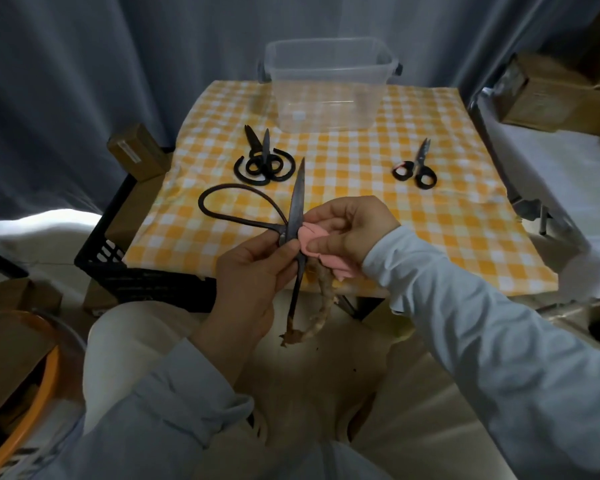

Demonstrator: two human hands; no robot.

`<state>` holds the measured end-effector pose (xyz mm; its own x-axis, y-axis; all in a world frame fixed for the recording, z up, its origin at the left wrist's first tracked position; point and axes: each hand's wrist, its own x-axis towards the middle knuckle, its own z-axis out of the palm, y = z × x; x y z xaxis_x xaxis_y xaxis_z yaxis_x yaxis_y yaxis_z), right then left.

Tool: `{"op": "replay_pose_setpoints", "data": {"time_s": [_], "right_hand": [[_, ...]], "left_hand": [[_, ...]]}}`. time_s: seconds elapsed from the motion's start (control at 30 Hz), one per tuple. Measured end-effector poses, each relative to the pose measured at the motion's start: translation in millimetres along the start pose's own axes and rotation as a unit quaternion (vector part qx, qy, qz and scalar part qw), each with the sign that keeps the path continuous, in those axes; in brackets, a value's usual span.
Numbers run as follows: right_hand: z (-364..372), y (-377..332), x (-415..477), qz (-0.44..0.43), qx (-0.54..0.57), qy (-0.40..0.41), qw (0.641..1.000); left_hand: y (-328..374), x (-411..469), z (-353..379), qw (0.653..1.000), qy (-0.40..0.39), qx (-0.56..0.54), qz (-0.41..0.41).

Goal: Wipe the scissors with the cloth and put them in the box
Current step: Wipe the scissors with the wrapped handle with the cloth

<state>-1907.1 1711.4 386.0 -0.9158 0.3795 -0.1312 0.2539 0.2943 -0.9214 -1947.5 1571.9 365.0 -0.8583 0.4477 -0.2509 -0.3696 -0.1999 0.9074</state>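
The big old scissors [296,202] are held up over the near edge of the desk [430,220], blades together and pointed toward the clear box [328,98] at the far side. The metal is seen dark and dull, perhaps rusted. One wide loop handle swings left; the other, bound in frayed brownish wrapping, hangs down. At the pivot they are clamped in the left hand [253,275] grip. The pink cloth [311,236] is pinched in the right hand [352,232] and pressed against the blade.
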Motion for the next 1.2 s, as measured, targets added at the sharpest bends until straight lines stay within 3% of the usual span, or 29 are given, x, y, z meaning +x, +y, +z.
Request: {"op": "replay_pose_setpoints", "data": {"time_s": [0.2,0.43,0.6,0.83,1.0,1.2], "right_hand": [[11.5,3.8,-0.1,0.008,0.073,0.048,0.996],[16.8,8.8,11.9,-0.004,0.024,0.131,0.991],[7.0,2.1,2.7,0.010,0.038,-0.015,0.999],[-0.6,-2.3,1.1,-0.029,-0.103,-0.053,0.993],[-12.0,7.1,-9.6,0.006,-0.112,-0.122,0.986],[-21.9,1.2,-2.9,-0.013,-0.124,-0.069,0.990]], "left_hand": [[1.2,-0.2,0.0,1.000,0.012,-0.018,0.008],[0.3,0.3,-6.9,1.000,0.008,-0.020,0.007],[-0.4,3.0,-10.8,0.999,0.018,-0.042,0.002],[0.0,4.3,-12.3,0.999,0.027,-0.035,-0.024],[-2.3,4.3,-14.9,0.999,0.013,-0.024,-0.029],[-4.1,5.7,-11.2,0.997,-0.047,0.062,0.006]]}}
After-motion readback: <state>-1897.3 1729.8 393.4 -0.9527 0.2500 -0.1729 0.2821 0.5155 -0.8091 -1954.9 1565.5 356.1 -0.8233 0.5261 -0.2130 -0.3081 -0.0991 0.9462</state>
